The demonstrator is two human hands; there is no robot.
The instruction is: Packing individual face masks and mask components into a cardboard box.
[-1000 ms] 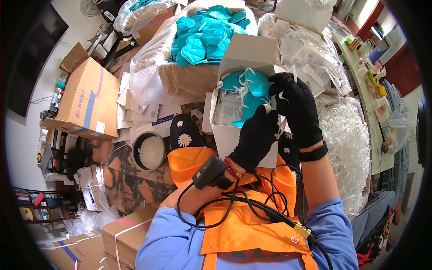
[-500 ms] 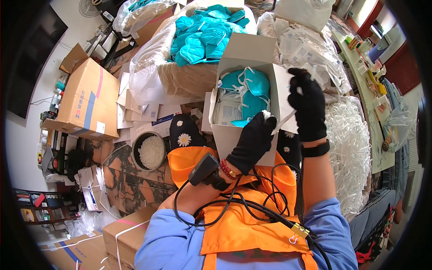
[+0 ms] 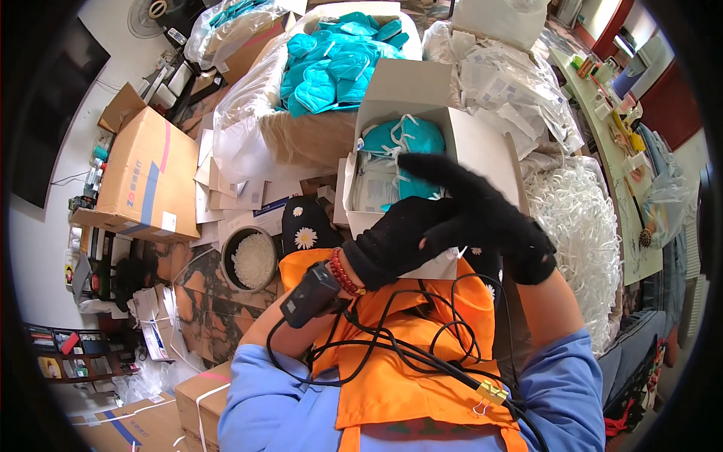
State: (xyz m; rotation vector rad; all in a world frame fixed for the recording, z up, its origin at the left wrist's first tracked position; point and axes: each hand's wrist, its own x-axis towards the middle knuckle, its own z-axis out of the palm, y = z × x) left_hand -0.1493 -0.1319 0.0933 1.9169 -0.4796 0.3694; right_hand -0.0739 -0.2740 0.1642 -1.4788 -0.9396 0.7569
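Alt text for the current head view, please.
A person's black-gloved hands, the right hand overlapping the left hand, at the near side of an open white box holding teal masks. Beyond it, a teal pile fills a plastic-lined carton; a bowl of white pieces sits left, a heap of white strips right.

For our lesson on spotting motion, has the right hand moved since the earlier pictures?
Yes, leftward. Judged against the open white box, the right hand was at its right side and now reaches across its near part.
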